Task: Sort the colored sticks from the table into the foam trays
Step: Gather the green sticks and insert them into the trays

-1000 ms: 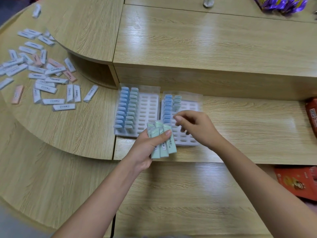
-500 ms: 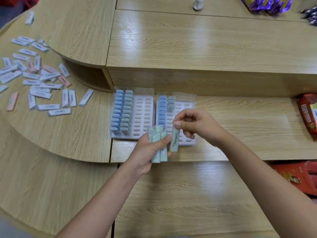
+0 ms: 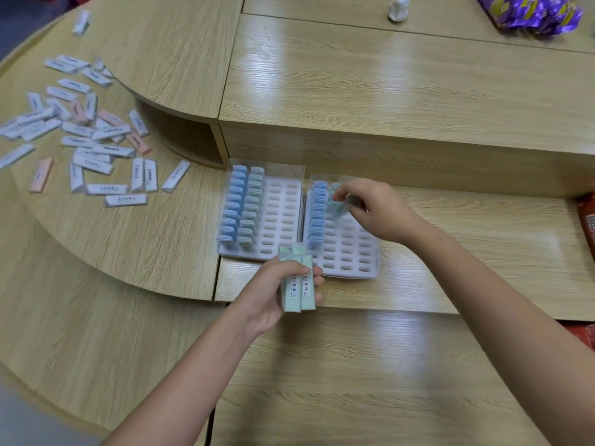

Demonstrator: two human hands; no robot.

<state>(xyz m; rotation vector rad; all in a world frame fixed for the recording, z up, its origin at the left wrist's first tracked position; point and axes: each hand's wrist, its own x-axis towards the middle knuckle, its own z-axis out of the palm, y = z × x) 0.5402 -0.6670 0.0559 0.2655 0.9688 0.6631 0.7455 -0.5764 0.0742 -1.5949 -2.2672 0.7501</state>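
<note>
Pale green stick (image 3: 337,206), blurred, pinched by the fingertips of the right hand (image 3: 378,210) over the far end of the right foam tray (image 3: 351,257); long axis tilted, lower end aimed down at the slots. Left hand (image 3: 273,289) clamped round a bundle of green sticks (image 3: 297,286) at the trays' near edge, long axes running near-to-far. Left foam tray (image 3: 280,217) sits just beside; loose white and pink sticks (image 3: 96,146) lie scattered far left on the table (image 3: 135,252).

We stood at a shop-like counter (image 3: 386,91) of tiered, curved wood, with purple packets (image 3: 531,12) and red boxes (image 3: 588,220) at its edges.
</note>
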